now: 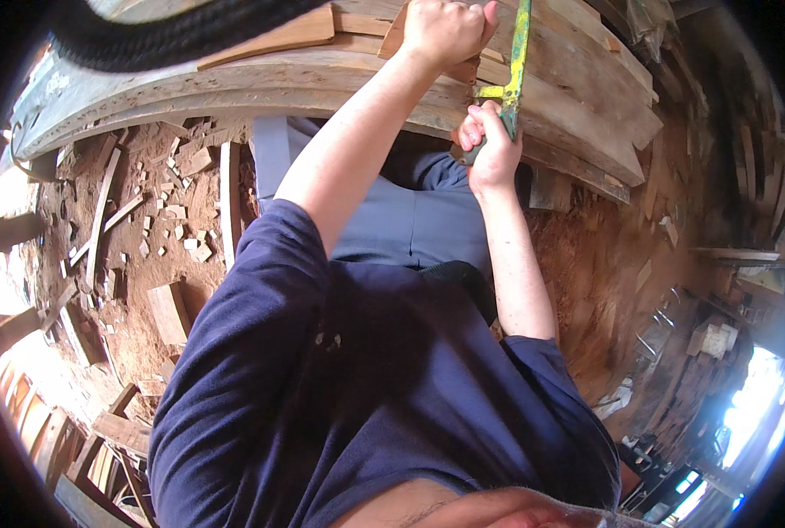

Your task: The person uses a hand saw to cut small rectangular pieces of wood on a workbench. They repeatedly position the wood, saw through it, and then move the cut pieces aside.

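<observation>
My left hand (449, 33) is closed at the top of the view, over a small brown piece of wood (394, 37) on the wooden workbench (577, 97). Its fingertips are partly hidden. To the right and nearer to me, my right hand (494, 151) wraps around the dark green handle of a hacksaw (517, 62). The saw's yellow-green painted metal frame extends away from me past my left hand, with a short crosspiece near the grip. I cannot make out the blade.
Flat boards (282, 40) lie on the bench. A black braided strap or cable (181, 35) crosses the top left. Small offcuts (177, 211) and long strips (102, 216) litter the dirt floor at left. Stacked timber (102, 431) stands at lower left.
</observation>
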Available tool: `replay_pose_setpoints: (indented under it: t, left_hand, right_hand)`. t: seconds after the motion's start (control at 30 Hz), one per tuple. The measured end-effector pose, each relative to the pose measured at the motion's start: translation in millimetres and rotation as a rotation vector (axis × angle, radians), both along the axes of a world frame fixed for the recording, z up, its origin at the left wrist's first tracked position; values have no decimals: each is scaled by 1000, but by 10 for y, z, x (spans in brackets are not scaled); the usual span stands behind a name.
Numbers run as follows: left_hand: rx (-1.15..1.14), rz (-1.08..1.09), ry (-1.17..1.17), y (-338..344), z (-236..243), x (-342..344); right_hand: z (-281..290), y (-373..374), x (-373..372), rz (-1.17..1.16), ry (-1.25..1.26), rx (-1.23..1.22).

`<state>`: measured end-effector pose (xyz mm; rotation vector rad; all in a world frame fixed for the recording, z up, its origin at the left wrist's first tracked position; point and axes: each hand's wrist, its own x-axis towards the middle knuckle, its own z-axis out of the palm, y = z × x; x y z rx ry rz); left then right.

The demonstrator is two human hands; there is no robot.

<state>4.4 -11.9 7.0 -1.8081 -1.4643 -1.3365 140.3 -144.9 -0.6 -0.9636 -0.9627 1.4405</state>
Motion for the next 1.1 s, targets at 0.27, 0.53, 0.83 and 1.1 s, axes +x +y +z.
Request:
replay_pose_setpoints:
  t: [0.27, 0.53, 0.83, 1.1]
  left_hand:
    - [-22, -35, -35, 52, -25, -22]
    - [61, -57, -46, 5, -46, -17]
    - [24, -62, -19, 3, -50, -28]
    - [179, -63, -47, -353, -8, 7]
  right_hand:
    - [-300, 120, 102, 41, -68, 28]
    - [-697, 80, 124, 94, -13, 173]
    - [-484, 56, 85, 4, -121, 108]
    - [-376, -83, 126, 30, -136, 166]
